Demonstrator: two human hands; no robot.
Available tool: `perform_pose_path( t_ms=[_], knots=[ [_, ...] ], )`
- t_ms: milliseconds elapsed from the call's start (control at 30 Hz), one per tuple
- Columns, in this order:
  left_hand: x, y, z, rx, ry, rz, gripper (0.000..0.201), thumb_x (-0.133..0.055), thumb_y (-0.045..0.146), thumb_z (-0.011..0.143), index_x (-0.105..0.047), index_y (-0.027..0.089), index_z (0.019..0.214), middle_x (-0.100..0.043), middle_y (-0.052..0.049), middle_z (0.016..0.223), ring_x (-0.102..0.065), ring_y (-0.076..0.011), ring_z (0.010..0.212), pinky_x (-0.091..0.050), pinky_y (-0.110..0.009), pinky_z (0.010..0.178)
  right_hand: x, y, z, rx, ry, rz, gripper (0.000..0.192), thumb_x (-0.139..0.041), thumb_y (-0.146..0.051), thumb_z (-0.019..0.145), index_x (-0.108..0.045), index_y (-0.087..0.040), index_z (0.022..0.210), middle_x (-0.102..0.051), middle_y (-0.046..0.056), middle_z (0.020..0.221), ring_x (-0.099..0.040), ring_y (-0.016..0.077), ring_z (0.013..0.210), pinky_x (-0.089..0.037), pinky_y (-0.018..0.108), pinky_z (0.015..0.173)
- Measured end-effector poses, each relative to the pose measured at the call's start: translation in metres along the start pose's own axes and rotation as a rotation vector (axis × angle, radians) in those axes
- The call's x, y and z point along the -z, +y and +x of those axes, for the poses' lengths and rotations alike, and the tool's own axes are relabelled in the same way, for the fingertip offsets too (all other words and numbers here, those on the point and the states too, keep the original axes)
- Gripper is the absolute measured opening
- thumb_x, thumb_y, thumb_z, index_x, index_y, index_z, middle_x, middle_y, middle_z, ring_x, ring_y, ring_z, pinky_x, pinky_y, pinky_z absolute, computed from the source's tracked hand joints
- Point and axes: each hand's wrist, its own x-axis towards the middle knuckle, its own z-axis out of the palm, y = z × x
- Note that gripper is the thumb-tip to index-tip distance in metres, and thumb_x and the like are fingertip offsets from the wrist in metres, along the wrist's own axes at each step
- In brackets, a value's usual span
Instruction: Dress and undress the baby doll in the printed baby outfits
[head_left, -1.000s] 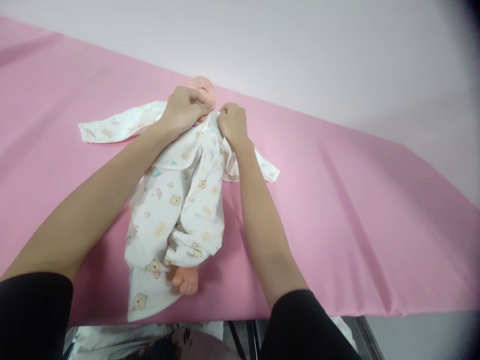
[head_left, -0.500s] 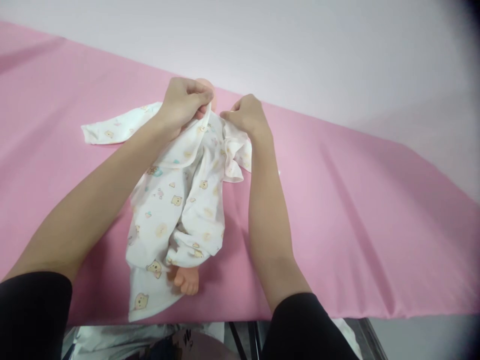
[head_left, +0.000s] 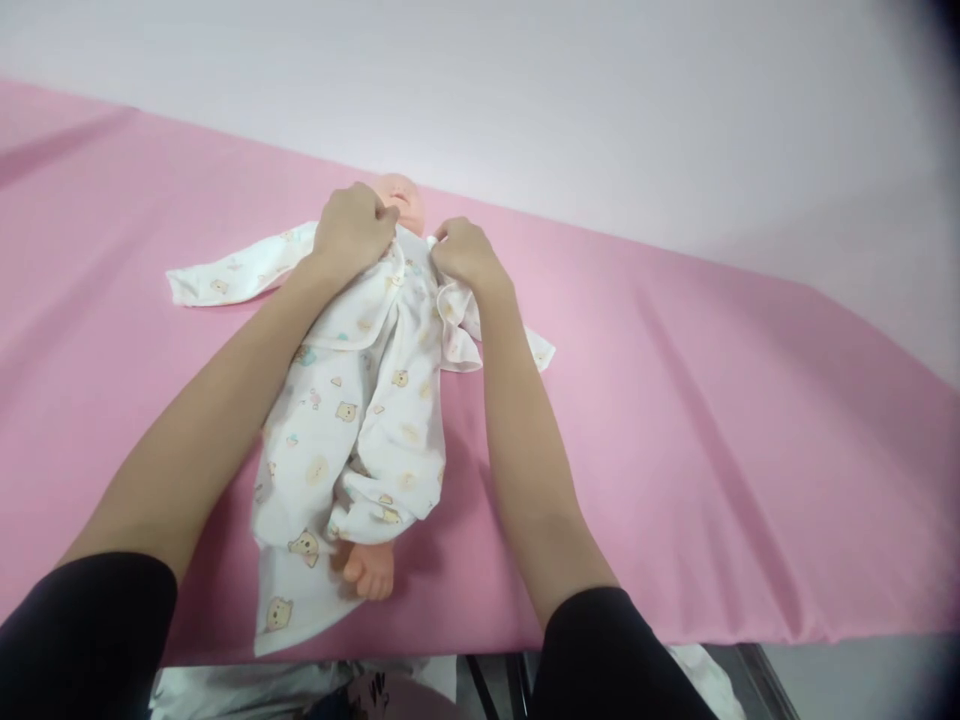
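Head view shows the left hand [head_left: 352, 228] and right hand [head_left: 463, 254] each pinching the collar of the printed romper [head_left: 360, 420] on the doll [head_left: 403, 200] lying mid-table [head_left: 712, 420], seemingly closing its front; fastening calls for aligned edges.

Your left hand [head_left: 351, 228] covers part of the doll's head [head_left: 403, 197], and the romper [head_left: 360, 420] hides its body except one bare foot [head_left: 369, 572]. Your fingertips are buried in cloth at the collar; the picture's bottom edge cuts off your sleeves [head_left: 615, 655]
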Motion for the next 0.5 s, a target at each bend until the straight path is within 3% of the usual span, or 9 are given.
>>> perform_pose_path(
  t_ms=[67, 200, 367, 500],
  knots=[
    [0.000, 0.001, 0.007, -0.002, 0.039, 0.101, 0.039, -0.046, 0.038, 0.083, -0.064, 0.014, 0.107, -0.069, -0.009, 0.103, -0.057, -0.0229, 0.100, -0.044, -0.035, 0.092, -0.005, -0.002, 0.002, -0.017, 0.015, 0.024, 0.023, -0.042, -0.012, 0.089, -0.062, -0.009, 0.101, -0.063, 0.015, 0.107, -0.058, 0.0286, 0.106, -0.046, 0.041, 0.093],
    [-0.003, 0.009, 0.014, 0.040, -0.016, 0.263, 0.047, -0.056, 0.039, 0.079, -0.060, 0.013, 0.118, -0.062, -0.014, 0.121, -0.056, -0.0318, 0.110, -0.045, -0.043, 0.090, -0.011, -0.004, 0.005, -0.050, 0.054, 0.018, 0.031, -0.041, -0.034, 0.096, -0.060, -0.010, 0.105, -0.061, 0.017, 0.111, -0.058, 0.0312, 0.106, -0.047, 0.045, 0.092],
    [-0.014, 0.012, 0.016, 0.068, 0.120, 0.322, 0.036, -0.044, 0.032, 0.085, -0.064, 0.023, 0.113, -0.063, -0.008, 0.119, -0.055, -0.0299, 0.112, -0.044, -0.044, 0.092, -0.011, 0.002, 0.011, -0.034, 0.092, -0.014, 0.021, -0.051, -0.015, 0.088, -0.059, -0.009, 0.107, -0.061, 0.016, 0.110, -0.057, 0.0278, 0.109, -0.043, 0.040, 0.099],
    [-0.014, 0.011, 0.016, 0.033, 0.137, 0.315, 0.032, -0.043, 0.032, 0.084, -0.066, 0.032, 0.106, -0.063, -0.003, 0.119, -0.052, -0.0296, 0.114, -0.044, -0.046, 0.093, -0.001, 0.007, 0.012, -0.069, 0.069, 0.012, 0.022, -0.062, -0.016, 0.082, -0.059, -0.010, 0.103, -0.059, 0.016, 0.106, -0.058, 0.0294, 0.106, -0.046, 0.045, 0.092]
  ],
)
